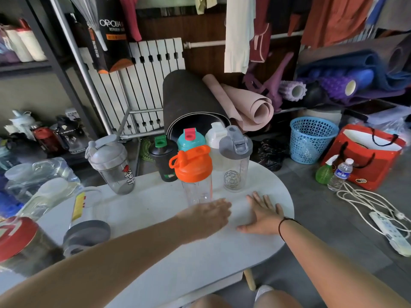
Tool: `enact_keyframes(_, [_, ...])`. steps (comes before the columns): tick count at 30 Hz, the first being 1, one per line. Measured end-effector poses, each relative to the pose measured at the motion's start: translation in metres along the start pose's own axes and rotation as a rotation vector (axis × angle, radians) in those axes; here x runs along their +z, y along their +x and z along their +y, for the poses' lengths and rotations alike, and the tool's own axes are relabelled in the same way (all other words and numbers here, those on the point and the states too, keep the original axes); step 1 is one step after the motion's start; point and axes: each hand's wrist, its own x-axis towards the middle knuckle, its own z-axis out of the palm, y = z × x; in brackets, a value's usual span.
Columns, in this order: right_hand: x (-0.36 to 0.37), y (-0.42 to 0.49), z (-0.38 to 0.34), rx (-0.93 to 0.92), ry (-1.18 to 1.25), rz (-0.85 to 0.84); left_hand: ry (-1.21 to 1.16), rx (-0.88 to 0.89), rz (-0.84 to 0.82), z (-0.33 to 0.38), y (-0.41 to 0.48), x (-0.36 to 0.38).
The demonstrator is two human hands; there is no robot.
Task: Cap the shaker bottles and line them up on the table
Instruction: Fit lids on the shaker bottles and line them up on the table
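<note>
Several capped shaker bottles stand at the far side of the white table: a clear one with an orange lid, a clear one with a grey lid and a wire ball inside, a black one with a green cap, a teal-lidded one, a white one and a smoky grey one at the left. My left hand is at the base of the orange-lidded bottle, fingers apart. My right hand lies flat on the table, holding nothing.
At the table's left lie a bottle with a grey lid on its side, clear containers and a red-lidded tub. On the floor to the right are a blue basket, a red bag, a water bottle and a power strip.
</note>
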Motion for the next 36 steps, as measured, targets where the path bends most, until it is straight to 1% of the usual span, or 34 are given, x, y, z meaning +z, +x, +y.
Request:
enact_keyframes(1, [0.001,0.000,0.000,0.003,0.005,0.009,-0.123,0.080,0.186,0.000,-0.018,-0.013])
enact_keyframes(2, [0.001,-0.001,0.000,0.001,0.009,0.015,-0.314,0.020,0.280,-0.003,-0.037,-0.027])
enact_keyframes(3, [0.001,-0.001,0.001,-0.006,0.011,0.017,-0.516,-0.149,0.309,0.000,-0.047,-0.030])
enact_keyframes(4, [0.000,-0.002,0.002,-0.017,0.010,0.014,-0.744,-0.425,0.305,0.007,-0.059,-0.027])
enact_keyframes(6, [0.000,-0.002,0.004,-0.034,0.007,0.009,-1.213,-1.083,0.237,0.019,-0.075,-0.013])
enact_keyframes(7, [0.000,-0.001,0.004,-0.035,0.003,0.006,-1.351,-1.371,0.242,0.020,-0.079,-0.008])
enact_keyframes(8, [0.000,-0.001,0.004,-0.032,-0.003,0.002,-1.468,-1.571,0.254,0.019,-0.080,-0.004])
enact_keyframes(9, [0.000,-0.001,0.003,-0.029,-0.009,0.001,-1.587,-1.678,0.273,0.015,-0.080,0.000])
enact_keyframes(10, [0.001,-0.001,0.003,-0.025,-0.012,0.002,-1.713,-1.679,0.283,0.009,-0.075,0.003])
enact_keyframes(12, [0.002,0.000,0.003,-0.017,0.000,0.005,-1.910,-1.518,0.306,-0.001,-0.063,0.006])
enact_keyframes(14, [0.003,0.001,0.003,-0.012,0.014,0.009,-1.983,-1.391,0.307,-0.012,-0.044,0.000])
enact_keyframes(17, [0.002,0.000,0.001,-0.012,0.024,0.018,-1.979,-1.324,0.395,-0.020,-0.015,-0.004])
enact_keyframes(19, [0.000,-0.001,-0.001,-0.025,0.078,0.083,-1.923,-1.378,0.431,-0.019,0.001,0.000])
enact_keyframes(20, [-0.001,0.000,-0.002,-0.034,0.162,0.149,-1.904,-1.401,0.438,-0.019,0.006,0.001])
enact_keyframes(23, [-0.012,0.007,-0.007,-0.099,0.574,0.344,-1.884,-1.449,0.493,-0.016,0.015,0.001])
enact_keyframes(26, [-0.023,0.020,-0.017,-0.155,0.767,0.384,-1.855,-1.487,0.530,-0.015,0.020,0.001])
enact_keyframes(29, [-0.026,0.031,-0.028,-0.179,0.891,0.392,-1.749,-1.548,0.502,-0.011,0.023,0.003])
enact_keyframes(33, [-0.026,0.040,-0.039,-0.177,0.971,0.474,-1.449,-1.716,0.497,-0.007,0.034,-0.003])
enact_keyframes(35, [-0.026,0.042,-0.042,-0.154,0.958,0.525,-1.415,-1.819,0.488,-0.006,0.042,-0.011])
enact_keyframes(36, [-0.027,0.044,-0.042,-0.141,0.947,0.542,-1.420,-1.842,0.486,-0.005,0.046,-0.014])
